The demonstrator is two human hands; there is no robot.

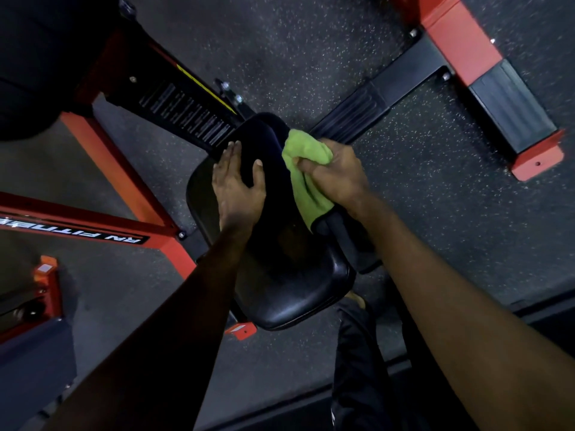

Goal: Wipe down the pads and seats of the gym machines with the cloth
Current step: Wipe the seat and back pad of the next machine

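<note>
A dark rubber floor (311,42) flecked with pale specks fills the view, seen from above. Across it runs the red and black frame (102,150) of a gym machine, its red bars spreading from the far left toward the near left, one carrying white lettering cut off by the edge. At the far right lies a second red beam (460,48) with a black ribbed end section.

In the middle sits a glossy black seat (298,293), wide and rounded at its near end. Above it, a narrower black pad (258,135) runs away toward the frame.

Two bare forearms reach in from the near edge. The left hand (238,185) rests on the pad's left side, its grip open: fingers straight and together, thumb spread apart onto the top, holding nothing.

The right hand (336,175) is just right of the pad, its grip closed tight round a bright green cloth (306,154). The bunched cloth presses against the pad's right side, one end poking out beyond the fist, the other trailing down toward the seat.

A dark trouser leg (357,368) shows near the bottom, between the arms.
</note>
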